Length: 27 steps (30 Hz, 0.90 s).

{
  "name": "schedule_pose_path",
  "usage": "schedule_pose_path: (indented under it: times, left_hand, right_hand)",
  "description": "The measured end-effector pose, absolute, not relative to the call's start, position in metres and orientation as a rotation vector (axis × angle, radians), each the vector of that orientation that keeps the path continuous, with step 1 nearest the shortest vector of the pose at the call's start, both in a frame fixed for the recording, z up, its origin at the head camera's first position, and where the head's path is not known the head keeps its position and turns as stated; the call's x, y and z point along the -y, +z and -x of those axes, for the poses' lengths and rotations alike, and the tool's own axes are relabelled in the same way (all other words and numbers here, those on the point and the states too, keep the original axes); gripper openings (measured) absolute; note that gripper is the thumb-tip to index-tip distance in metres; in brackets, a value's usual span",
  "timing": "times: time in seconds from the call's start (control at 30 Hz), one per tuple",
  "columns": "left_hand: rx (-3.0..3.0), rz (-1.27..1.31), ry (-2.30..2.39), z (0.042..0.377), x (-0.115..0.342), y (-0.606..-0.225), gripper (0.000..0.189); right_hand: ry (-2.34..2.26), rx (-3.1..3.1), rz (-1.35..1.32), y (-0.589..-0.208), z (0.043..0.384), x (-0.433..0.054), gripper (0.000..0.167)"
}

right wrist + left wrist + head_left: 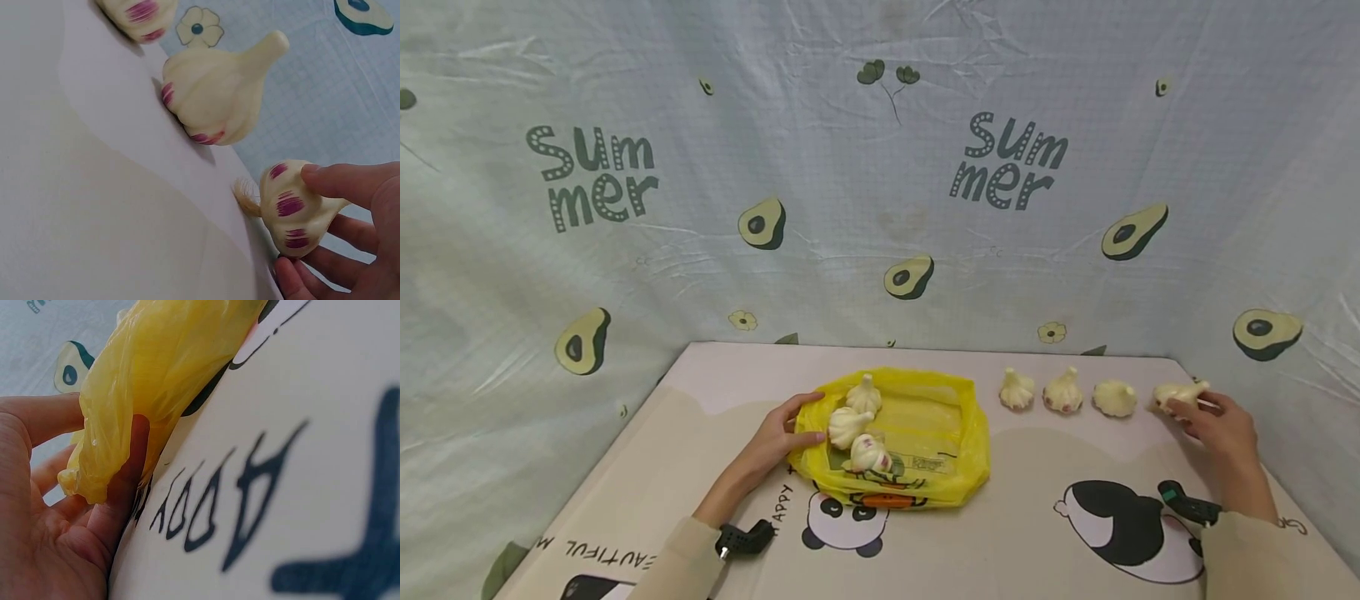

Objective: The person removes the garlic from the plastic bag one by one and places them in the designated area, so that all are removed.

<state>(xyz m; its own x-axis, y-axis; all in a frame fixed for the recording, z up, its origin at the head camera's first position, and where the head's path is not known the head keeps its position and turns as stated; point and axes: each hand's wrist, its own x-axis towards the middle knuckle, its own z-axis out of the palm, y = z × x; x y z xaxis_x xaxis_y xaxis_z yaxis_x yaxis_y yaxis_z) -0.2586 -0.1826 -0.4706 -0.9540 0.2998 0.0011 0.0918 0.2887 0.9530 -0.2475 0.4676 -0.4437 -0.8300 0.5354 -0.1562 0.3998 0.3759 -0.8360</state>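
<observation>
- Nearest us, the desk (985, 546) carries a printed panda (846, 531), just below and to the right of our left grip (778, 433).
- Our left grip pinches the near-left edge of the yellow plastic bag (977, 450), thumb and fingers on either side of the film; the rest of the bag spreads to the right of this grip.
- Inside the bag, just right of the left grip, we see three garlic bulbs (850, 427) grouped at the left end.
- Farther over, our right grip (1225, 423) grasps a fourth bulb, the held garlic (1176, 393), thumb on one side and fingers around the other, root tuft turned away from the palm. We cannot tell whether it bears on the desk.
- To the left of the right grip, three loose bulbs (1063, 392) stand apart in a row, in line with the held one.
- We judge the step in hand to be handling the row's end bulb while the left grip steadies the bag. Setting down would call for level support and an easy release; lifting, a firmer hold.
- Farthest, beyond both grips, hangs the printed cloth (842, 175).
</observation>
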Motion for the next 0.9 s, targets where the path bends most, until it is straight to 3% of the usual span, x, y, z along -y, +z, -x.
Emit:
schedule_pose_path:
  times: [0.9]
  left_hand:
    - [-2.385,-0.350,1.724,0.2587,0.1818,-0.4700,0.073]
  right_hand:
    - [1.391,2.594,0.803,-0.4462,0.2498,-0.4680,0.086]
